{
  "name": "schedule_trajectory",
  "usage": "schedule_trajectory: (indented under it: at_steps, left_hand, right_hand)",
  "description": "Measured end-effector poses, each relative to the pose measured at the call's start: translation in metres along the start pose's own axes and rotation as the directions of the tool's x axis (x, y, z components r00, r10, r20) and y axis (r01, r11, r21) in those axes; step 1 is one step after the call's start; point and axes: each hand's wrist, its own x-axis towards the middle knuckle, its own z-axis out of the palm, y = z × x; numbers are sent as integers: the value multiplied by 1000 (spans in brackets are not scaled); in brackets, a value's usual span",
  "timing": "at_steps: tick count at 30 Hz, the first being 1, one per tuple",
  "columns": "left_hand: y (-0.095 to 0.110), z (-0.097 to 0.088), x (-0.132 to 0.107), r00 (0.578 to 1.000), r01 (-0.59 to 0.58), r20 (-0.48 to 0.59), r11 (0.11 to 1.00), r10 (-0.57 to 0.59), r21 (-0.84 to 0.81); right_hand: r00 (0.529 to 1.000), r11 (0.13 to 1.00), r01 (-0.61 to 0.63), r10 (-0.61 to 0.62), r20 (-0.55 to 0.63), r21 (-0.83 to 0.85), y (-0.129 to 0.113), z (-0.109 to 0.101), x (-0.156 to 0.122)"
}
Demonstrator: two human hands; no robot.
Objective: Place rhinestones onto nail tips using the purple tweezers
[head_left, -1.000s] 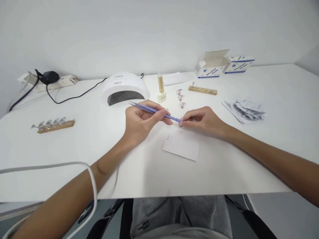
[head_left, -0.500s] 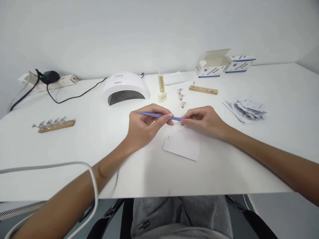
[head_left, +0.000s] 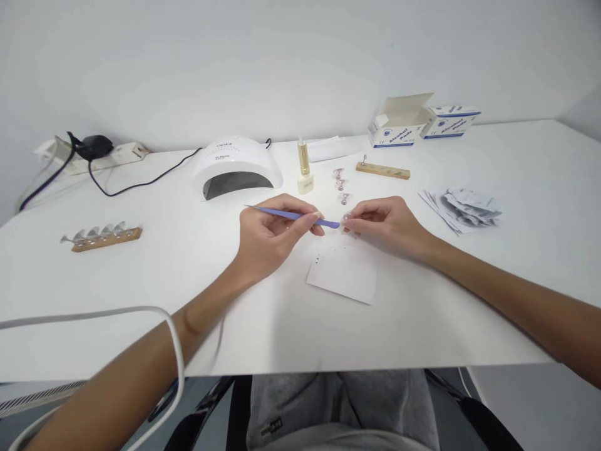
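Observation:
My left hand (head_left: pixel 270 235) is closed round purple tweezers (head_left: pixel 286 215). Their pointed metal end faces left and their blunt end reaches toward my right hand (head_left: pixel 382 222). Between the right thumb and fingertips is a small clear nail tip (head_left: pixel 346 217), mostly covered by the fingers. The tweezers' blunt end stops just short of it. Below both hands lies a white card (head_left: pixel 345 279) with tiny dark dots near its top. Beyond the fingers, several clear nail tips on metal stands (head_left: pixel 344 198) form a short column.
A white nail lamp (head_left: pixel 239 160) and a gold-capped bottle (head_left: pixel 305 175) stand behind. Wooden strips (head_left: pixel 382 170) lie left and right, the left one bearing nail stands (head_left: pixel 101 233). Torn packets (head_left: pixel 464 210) and alcohol pad boxes (head_left: pixel 398 128) are at right. A white cable (head_left: pixel 173 326) loops over my left forearm.
The tweezers have drawn slightly left, and their blunt end has come away from the nail tip. My right hand has moved a little to the right with its fingers turned slightly.

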Motion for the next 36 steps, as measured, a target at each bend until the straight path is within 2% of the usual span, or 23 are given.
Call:
schedule_trajectory:
  at_steps: [5, 14, 23, 28, 36]
  left_hand:
    - [-1, 1, 0, 1000, 14, 4, 1000, -14, -23]
    - [1, 0, 0, 998, 56, 13, 998, -56, 10]
    - [-6, -10, 7, 998, 66, -17, 997, -65, 45]
    - [-9, -10, 8, 995, 94, -34, 995, -93, 27]
    - [-13, -11, 8, 996, 89, -28, 995, -88, 36]
  right_hand:
    - [998, 999, 13, -11, 61, -39, -2, 1, -2]
    - [1000, 999, -10, 9, 8, 36, 0, -5, 2]
    - [999, 1000, 3, -4, 54, 4, 3, -6, 2]
    - [998, 999, 12, -8, 63, -50, 1, -7, 3]
    - [994, 1000, 11, -9, 106, -14, 1, -6, 1]
